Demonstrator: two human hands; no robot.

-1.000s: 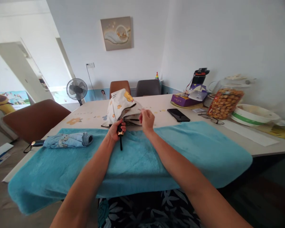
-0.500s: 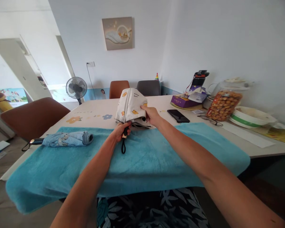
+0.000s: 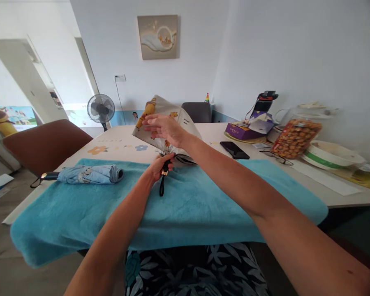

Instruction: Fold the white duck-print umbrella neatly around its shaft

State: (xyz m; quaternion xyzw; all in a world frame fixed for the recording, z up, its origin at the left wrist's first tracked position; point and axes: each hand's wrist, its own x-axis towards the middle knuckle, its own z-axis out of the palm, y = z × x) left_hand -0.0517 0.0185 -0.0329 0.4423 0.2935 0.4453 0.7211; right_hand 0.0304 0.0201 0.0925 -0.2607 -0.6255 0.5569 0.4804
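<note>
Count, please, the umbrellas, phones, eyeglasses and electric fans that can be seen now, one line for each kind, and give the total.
Umbrellas: 2 (white umbrella, held in the left hand; light-blue umbrella)
Phones: 1 (black phone)
Eyeglasses: 1 (dark-framed pair)
Electric fans: 1 (grey fan)
Total: 5

White umbrella (image 3: 182, 116) w/ yellow prints, part-folded, canopy loose over tbl (image 3: 123, 132), blk handle (image 3: 164, 169) nearest cam.

A flower-printed table (image 3: 129, 155) carries a turquoise fleece cloth (image 3: 185, 213) hanging over its near edge, a rolled blue umbrella (image 3: 89, 174) on top; a black smartphone (image 3: 234, 150), eyeglasses (image 3: 277, 157) and a clear snack jar (image 3: 297, 137) rest on the tabletop.
</note>
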